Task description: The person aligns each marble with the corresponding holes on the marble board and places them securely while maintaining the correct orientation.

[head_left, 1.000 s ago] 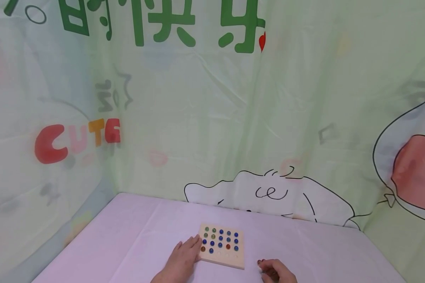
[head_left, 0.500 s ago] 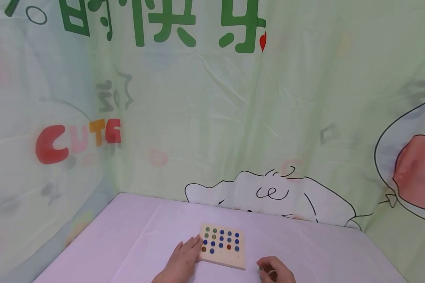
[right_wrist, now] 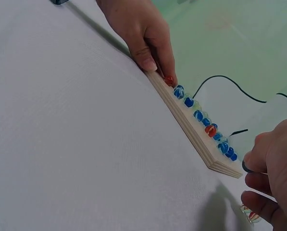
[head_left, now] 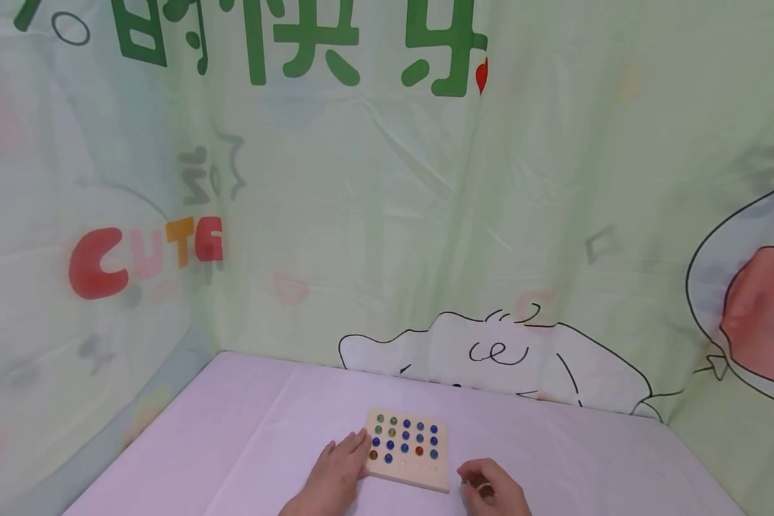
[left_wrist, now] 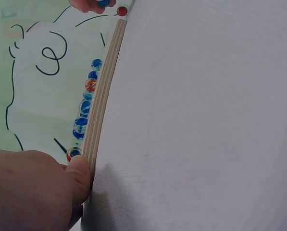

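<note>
A pale wooden board (head_left: 409, 475) lies on the table, with rows of blue, green and reddish glass marbles in its hollows. Several hollows at its front right show bare. My left hand (head_left: 335, 473) lies along the board's left edge, fingers mostly straight. In the left wrist view its thumb (left_wrist: 79, 168) presses the near corner. My right hand (head_left: 495, 489) is just off the front right corner, pinching a dark marble (right_wrist: 246, 167) between thumb and forefinger. Close under its lower fingers in the right wrist view shows a red-streaked marble (right_wrist: 250, 214).
A pinkish-white cloth (head_left: 251, 430) covers the table. Behind it hangs a pale green printed curtain (head_left: 335, 215), with another at the left side. At the top left of the right wrist view is a small dark object (right_wrist: 59, 2), cut off by the frame.
My right hand has moved left, nearer the board's front right corner. My left hand keeps its place on the board, and the marbles on it look the same.
</note>
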